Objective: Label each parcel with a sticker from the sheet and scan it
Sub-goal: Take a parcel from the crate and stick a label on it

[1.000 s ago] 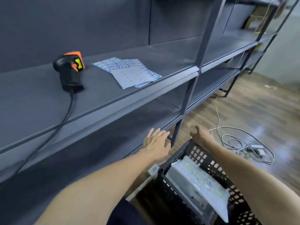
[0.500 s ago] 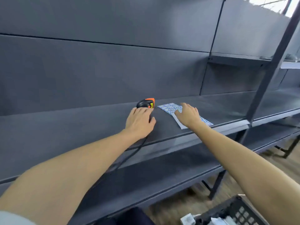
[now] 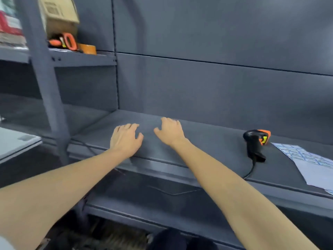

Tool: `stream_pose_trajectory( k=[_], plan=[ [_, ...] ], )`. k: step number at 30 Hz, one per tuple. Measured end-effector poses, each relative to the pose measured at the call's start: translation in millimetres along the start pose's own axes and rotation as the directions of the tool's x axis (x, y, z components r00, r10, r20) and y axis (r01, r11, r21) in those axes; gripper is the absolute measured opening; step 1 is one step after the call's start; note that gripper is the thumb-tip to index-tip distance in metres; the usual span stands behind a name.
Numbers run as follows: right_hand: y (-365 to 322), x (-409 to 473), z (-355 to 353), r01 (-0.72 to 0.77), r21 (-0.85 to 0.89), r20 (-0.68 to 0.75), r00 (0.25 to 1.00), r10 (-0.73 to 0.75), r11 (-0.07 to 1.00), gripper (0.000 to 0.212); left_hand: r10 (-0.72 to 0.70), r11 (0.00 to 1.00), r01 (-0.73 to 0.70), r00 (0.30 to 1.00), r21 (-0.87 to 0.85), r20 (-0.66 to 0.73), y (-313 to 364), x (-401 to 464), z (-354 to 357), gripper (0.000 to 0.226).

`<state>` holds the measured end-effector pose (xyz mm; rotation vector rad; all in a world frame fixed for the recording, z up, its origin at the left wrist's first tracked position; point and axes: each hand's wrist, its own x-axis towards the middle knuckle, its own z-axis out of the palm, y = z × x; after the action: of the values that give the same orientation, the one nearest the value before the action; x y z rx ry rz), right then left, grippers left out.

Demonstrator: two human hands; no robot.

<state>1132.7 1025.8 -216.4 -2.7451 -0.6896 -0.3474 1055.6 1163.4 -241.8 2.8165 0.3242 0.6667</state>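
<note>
Your left hand (image 3: 126, 139) and right hand (image 3: 170, 131) both reach over a bare stretch of the grey shelf (image 3: 207, 141), fingers loosely spread and holding nothing; whether the palms press on the surface or hover just above it is hard to tell. The two hands lie close together, apart by a narrow gap.

Off to the right of your right hand, well apart from it, the black and orange scanner (image 3: 255, 144) stands on the same shelf, its cable trailing over the front edge. Beyond the scanner, further right again, lies the sticker sheet (image 3: 310, 163), flat and partly cut off by the frame edge. No parcel shows anywhere in this view.

So you look to be between steps, with nothing labelled or scanned in hand. The next move probably calls for a parcel brought up onto the bare shelf under your hands, then a reach right to peel a sticker.
</note>
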Motion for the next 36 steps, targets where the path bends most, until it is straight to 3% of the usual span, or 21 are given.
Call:
stream_pose_trajectory(
  k=[12, 17, 22, 30, 36],
  plan=[
    [-157, -44, 62, 0.326, 0.225, 0.077, 0.934, -0.350, 0.918, 0.041, -0.376, 0.916, 0.373, 0.927, 0.146, -0.009, -162, -132, -19, 0.043],
    [-185, -74, 102, 0.406, 0.280, 0.081, 0.893, -0.442, 0.870, 0.038, -0.469, 0.878, 0.459, 0.881, 0.134, 0.058, -193, -179, 15, 0.045],
    [-182, -110, 167, 0.487, 0.258, 0.218, 0.812, -0.542, 0.834, 0.029, -0.558, 0.830, 0.543, 0.812, 0.130, 0.171, -209, -229, 67, 0.045],
    [-163, -155, 273, 0.368, 0.178, 0.579, 0.711, -0.399, 0.913, 0.044, -0.638, 0.757, 0.633, 0.661, 0.163, 0.395, -235, -307, 144, 0.044],
    [-152, -190, 335, 0.376, 0.092, 0.724, 0.610, -0.321, 0.922, 0.046, -0.694, 0.653, 0.739, 0.496, 0.166, 0.522, -244, -363, 186, 0.048]
  ],
)
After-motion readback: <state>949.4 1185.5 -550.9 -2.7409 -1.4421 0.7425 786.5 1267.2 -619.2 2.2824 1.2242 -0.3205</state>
